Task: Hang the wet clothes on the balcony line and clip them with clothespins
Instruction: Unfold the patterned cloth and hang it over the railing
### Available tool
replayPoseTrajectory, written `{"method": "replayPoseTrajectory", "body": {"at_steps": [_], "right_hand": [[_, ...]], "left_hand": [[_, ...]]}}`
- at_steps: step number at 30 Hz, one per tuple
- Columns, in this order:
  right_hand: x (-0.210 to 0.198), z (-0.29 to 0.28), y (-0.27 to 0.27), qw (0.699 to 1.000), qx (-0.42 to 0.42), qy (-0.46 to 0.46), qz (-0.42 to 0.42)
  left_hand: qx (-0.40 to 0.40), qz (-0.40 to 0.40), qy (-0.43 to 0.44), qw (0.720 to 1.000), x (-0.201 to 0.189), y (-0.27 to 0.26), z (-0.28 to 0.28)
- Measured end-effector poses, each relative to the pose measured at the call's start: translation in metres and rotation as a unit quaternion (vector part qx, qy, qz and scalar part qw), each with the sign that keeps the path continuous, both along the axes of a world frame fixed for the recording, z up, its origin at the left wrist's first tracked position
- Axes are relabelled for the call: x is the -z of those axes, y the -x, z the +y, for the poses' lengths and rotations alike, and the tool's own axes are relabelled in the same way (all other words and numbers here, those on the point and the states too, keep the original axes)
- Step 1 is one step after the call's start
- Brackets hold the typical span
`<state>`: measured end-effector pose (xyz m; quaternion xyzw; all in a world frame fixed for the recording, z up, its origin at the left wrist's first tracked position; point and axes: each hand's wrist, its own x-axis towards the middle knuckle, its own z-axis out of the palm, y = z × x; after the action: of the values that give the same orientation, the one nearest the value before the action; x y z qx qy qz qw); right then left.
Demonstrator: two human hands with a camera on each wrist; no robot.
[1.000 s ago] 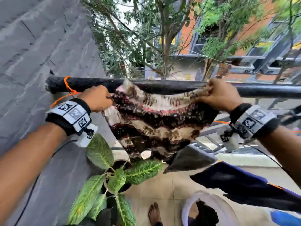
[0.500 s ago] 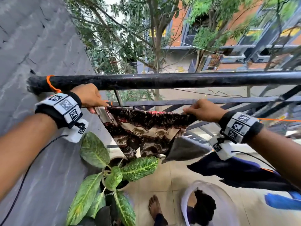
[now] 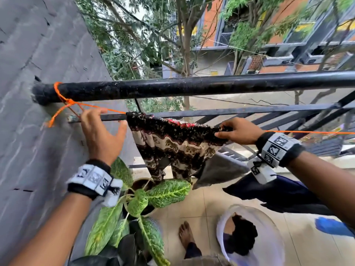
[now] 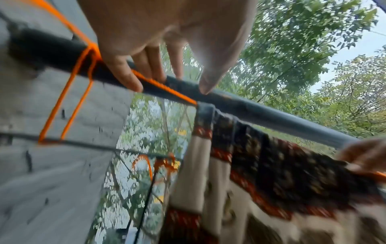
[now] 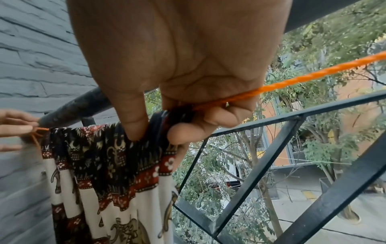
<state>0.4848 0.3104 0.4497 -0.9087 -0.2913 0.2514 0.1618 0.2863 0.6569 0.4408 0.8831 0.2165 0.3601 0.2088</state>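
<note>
While the patterned cloth (image 3: 172, 139) already drapes over the orange line (image 3: 307, 132) below the rail, right hand (image 3: 238, 131) pinches its edge and left hand (image 3: 101, 135) is spread, empty; no clothespins visible, basket (image 3: 249, 237) holds more.

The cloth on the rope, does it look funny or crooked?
A bit. The cloth is bunched on the orange rope, not spread flat. The right hand pinches one end; no clothespin shows yet.
</note>
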Motion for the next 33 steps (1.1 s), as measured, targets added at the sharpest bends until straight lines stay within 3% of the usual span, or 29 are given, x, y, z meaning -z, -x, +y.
{"method": "replayPoseTrajectory", "body": {"at_steps": [2,5,7,10,13,18,20,23,26,30,33], "right_hand": [[-0.001,0.004,-0.003,1.000,0.002,0.002,-0.009],[0.000,0.009,-0.007,1.000,0.005,-0.001,-0.018],[0.002,0.012,-0.008,1.000,-0.002,0.008,-0.017],[0.001,0.014,-0.009,1.000,-0.010,0.013,-0.011],[0.002,0.012,-0.012,1.000,-0.006,-0.004,-0.013],[0.011,0.009,-0.015,0.998,0.002,-0.027,-0.048],[0.011,0.009,-0.013,0.998,0.005,-0.042,-0.049],[0.009,0.008,-0.012,0.997,0.010,-0.058,-0.049],[0.007,0.007,-0.011,0.997,0.007,-0.057,-0.048],[0.014,0.006,-0.004,0.994,0.022,-0.068,-0.081],[0.018,0.005,0.006,0.973,0.072,-0.134,-0.174]], "left_hand": [[-0.011,0.031,0.105,0.994,0.028,0.007,-0.013],[0.055,0.148,0.362,0.919,0.052,-0.001,-0.034],[0.090,0.192,0.396,0.893,0.063,-0.012,-0.047],[0.079,0.218,0.381,0.895,0.066,-0.039,-0.050],[0.056,0.221,0.328,0.917,0.056,-0.049,-0.043],[0.046,0.128,0.204,0.969,0.012,-0.019,-0.001],[0.079,0.094,0.132,0.984,-0.010,-0.017,0.017],[0.132,0.112,0.016,0.985,-0.038,-0.030,0.029],[0.108,0.151,-0.049,0.981,-0.048,-0.037,0.028],[0.087,0.255,-0.056,0.961,-0.039,-0.034,0.018],[0.047,0.283,-0.024,0.958,-0.041,-0.045,0.021]]}}
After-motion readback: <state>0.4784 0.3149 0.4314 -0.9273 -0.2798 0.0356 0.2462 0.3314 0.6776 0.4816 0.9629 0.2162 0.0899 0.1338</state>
